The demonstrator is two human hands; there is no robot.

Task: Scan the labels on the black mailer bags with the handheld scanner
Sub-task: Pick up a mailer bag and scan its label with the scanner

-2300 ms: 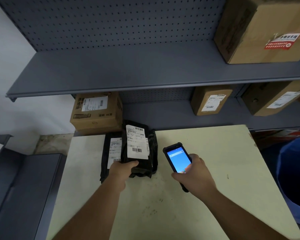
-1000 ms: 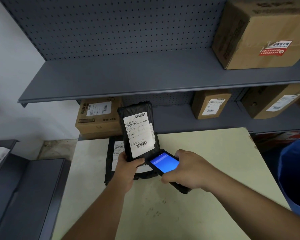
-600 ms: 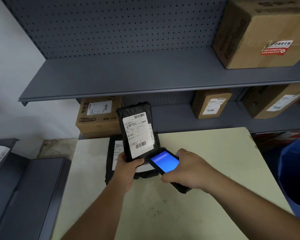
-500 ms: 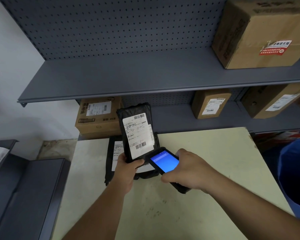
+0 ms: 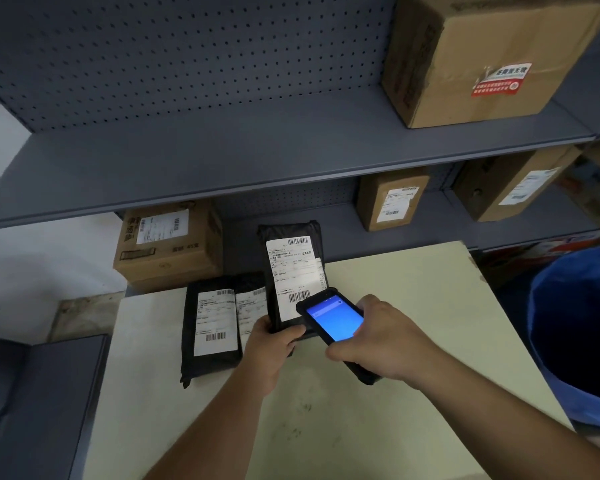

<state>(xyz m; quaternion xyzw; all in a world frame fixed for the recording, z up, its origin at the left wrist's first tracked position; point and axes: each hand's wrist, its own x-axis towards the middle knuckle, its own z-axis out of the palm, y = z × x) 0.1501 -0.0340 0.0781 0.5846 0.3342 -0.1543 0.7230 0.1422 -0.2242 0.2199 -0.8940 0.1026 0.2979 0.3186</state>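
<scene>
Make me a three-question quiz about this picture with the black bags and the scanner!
1. Where is the biggest cardboard box?
A. top shelf
B. table
C. floor

2. What colour is the scanner screen?
A. red
B. blue
C. green

3. How is the black bag in the left hand held?
A. flat on the table
B. upright, label showing
C. folded in half

Answers: 1 A, it sits on the upper grey shelf. 2 B, the screen glows blue in the right hand. 3 B, it stands up with its white label facing the camera.
</scene>
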